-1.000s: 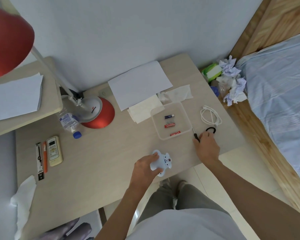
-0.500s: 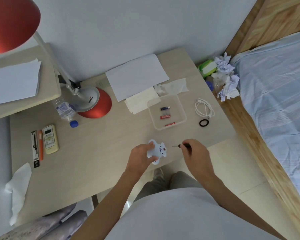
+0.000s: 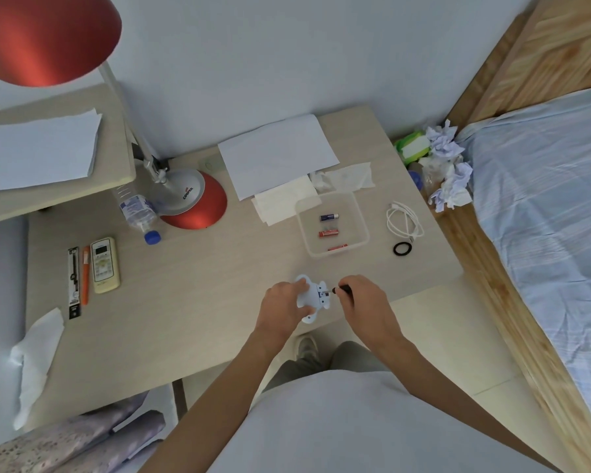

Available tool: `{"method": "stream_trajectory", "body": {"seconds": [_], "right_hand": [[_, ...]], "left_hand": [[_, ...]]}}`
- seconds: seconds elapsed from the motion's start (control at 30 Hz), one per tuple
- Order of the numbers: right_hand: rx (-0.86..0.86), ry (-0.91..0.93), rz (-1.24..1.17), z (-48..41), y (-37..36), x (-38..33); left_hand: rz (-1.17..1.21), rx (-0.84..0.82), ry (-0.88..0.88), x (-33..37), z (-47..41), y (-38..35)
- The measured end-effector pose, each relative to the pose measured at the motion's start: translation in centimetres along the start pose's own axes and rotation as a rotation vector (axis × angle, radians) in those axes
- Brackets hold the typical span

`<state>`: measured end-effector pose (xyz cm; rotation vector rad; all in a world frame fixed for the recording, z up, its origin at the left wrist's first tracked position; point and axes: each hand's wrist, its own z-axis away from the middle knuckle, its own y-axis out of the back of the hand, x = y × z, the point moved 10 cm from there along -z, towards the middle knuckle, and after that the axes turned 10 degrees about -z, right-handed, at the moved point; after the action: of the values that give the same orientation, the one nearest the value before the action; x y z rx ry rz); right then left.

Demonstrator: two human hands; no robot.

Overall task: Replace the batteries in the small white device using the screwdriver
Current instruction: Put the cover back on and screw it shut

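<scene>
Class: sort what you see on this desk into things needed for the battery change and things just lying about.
Needed: small white bear-shaped device in left hand; black-handled screwdriver in right hand; batteries in clear plastic tray.

Lying about: red desk lamp, cream remote control, coiled white cable, black ring.

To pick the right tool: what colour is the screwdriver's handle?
Black, in the head view: the screwdriver in the right hand.

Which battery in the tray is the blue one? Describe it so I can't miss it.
Find the clear plastic tray right of the red lamp base. Three batteries lie inside; the blue battery is farthest from the person, the other two being red.
</scene>
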<state>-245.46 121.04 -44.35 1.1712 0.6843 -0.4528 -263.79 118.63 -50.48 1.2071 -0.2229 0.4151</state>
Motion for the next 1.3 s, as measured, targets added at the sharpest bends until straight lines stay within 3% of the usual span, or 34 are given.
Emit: {"method": "stream_trajectory", "body": {"seconds": [0.57,0.87,1.3], "right_hand": [[-0.064,0.024,0.089,-0.5,-1.1,0.1],[-0.134,-0.097,0.237,-1.5,-1.7,1.6],[-0.204,0.011,0.313,-1.7,-2.3,0.4]], "left_hand": [[-0.011,-0.021,0.038,0.3,0.0,0.0],[0.001,-0.010,0.035,0.3,0.2,0.0],[0.026,-0.020,0.049,0.4,0.3,0.0]]}}
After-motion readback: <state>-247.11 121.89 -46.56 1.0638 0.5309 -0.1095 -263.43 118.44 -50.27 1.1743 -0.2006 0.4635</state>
